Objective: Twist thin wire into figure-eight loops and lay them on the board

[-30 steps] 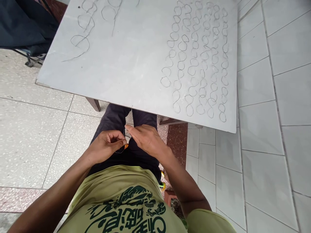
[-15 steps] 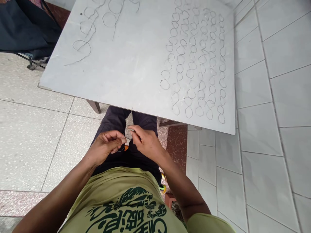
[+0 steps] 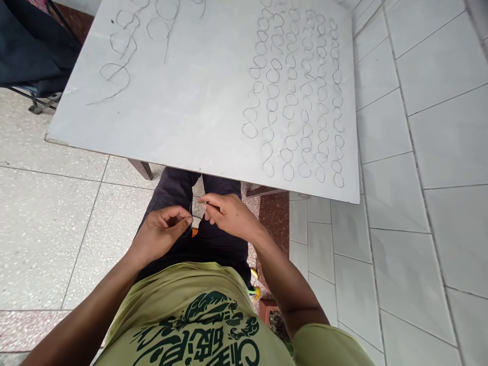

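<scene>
- Two hands meet over the lap, just under the near edge of the board. The left hand has its fingers curled in, with thumb and forefinger pinched on a thin wire. The right hand pinches the same wire at its fingertips, the other fingers loosely folded.
- Wire runs between the two pinches as a small curve above dark trousers; it is so fine that its ends cannot be followed.
- An orange bit peeps out just beneath the wire — too little of it shows to say what it is.
- Step in hand, as I judge it: shaping a small loop in the wire by finger pressure, much like the loops on the board.
- A further bend would call for one hand to hold firm while the other turns the free part round — gently, since wire this fine kinks easily.
- Board: a pale grey sheet, with rows of loops packed on its right part and a few bigger, looser coils at the far left.
- Room: speckled floor on the left, plain pale tiles on the right, and a dark bag on a metal frame in the upper left corner.
</scene>
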The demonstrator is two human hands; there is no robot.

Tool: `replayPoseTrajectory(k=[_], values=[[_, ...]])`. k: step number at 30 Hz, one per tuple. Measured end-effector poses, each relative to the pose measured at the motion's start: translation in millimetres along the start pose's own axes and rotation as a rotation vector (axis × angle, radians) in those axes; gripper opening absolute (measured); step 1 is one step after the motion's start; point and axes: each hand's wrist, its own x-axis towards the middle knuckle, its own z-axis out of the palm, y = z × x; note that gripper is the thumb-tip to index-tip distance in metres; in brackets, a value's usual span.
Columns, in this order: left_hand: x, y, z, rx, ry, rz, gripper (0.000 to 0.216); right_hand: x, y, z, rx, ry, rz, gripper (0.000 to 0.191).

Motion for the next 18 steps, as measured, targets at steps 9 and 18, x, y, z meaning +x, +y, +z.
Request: replayPoseTrajectory(k=[9,18], values=[[-1.6,-8.4,25.8,0.263,0.323,0.156,0.018,4.1,3.0,53.1,0.343,0.307,0.149,0.017],[6.0,-11.5,-8.5,-0.331,-0.100,-0.090,0.025,-9.9,3.5,-11.2,0.216,-0.013,-0.213,0.035]])
